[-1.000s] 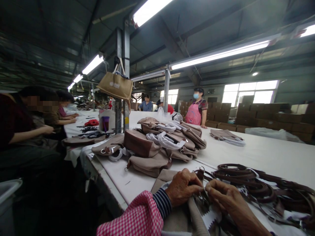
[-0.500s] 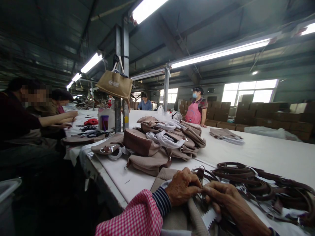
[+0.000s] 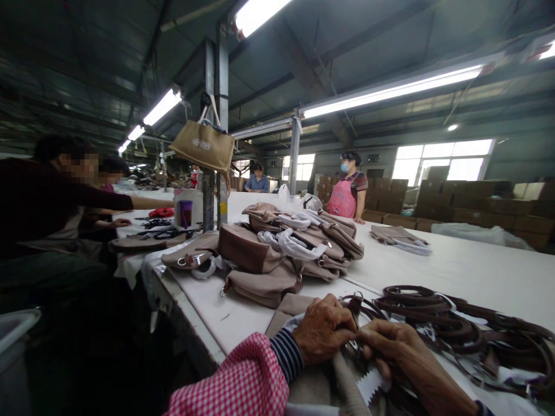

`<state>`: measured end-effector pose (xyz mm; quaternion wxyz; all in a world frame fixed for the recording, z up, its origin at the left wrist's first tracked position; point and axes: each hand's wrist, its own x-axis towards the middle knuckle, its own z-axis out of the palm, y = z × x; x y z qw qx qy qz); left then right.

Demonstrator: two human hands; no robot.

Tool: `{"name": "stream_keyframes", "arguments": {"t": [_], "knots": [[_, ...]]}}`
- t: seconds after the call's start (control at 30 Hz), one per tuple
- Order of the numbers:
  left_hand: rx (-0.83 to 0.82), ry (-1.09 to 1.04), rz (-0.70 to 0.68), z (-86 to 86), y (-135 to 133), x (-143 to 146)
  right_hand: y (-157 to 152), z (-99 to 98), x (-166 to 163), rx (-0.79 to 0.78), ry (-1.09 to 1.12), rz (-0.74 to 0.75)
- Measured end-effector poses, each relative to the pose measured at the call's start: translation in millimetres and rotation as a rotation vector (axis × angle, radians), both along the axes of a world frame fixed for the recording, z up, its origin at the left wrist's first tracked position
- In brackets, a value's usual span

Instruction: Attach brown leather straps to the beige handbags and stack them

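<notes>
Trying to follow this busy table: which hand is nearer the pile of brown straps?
Right: the right hand is beside the brown straps, on their left; the left hand is farther left, past the right hand.

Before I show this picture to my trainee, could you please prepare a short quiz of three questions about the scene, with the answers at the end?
1. True or false: the left hand and the right hand are held wide apart.

2. Which of these lies nearest to the right hand?
(a) the brown straps
(b) the purple cup
(c) the pink apron

3. Fill the gap: the sleeve on the left arm is pink and white, with a ____ pattern.

Key:
1. False; they are close together over taupe fabric.
2. (a)
3. checked
</notes>
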<state>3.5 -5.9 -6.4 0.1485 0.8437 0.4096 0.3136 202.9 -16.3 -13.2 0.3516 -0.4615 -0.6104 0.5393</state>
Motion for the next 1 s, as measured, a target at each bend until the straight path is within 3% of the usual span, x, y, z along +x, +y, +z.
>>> {"name": "stream_keyframes", "arguments": {"t": [0.27, 0.47, 0.77, 1.0], "knots": [[-0.003, -0.011, 0.027, 0.3, -4, 0, -6, 10.3, -4, 0.025, -0.025, 0.012], [-0.075, -0.125, 0.032, 3.1, -5, 0, -3, 3.7, -3, 0.012, 0.045, -0.107], [-0.114, -0.146, 0.057, 10.4, -10, 0, -3, 8.9, 2, 0.034, 0.015, -0.051], [-0.120, -0.145, 0.064, 10.3, -11, 2, -5, 5.4, -6, 0.035, 0.062, -0.092]]}}
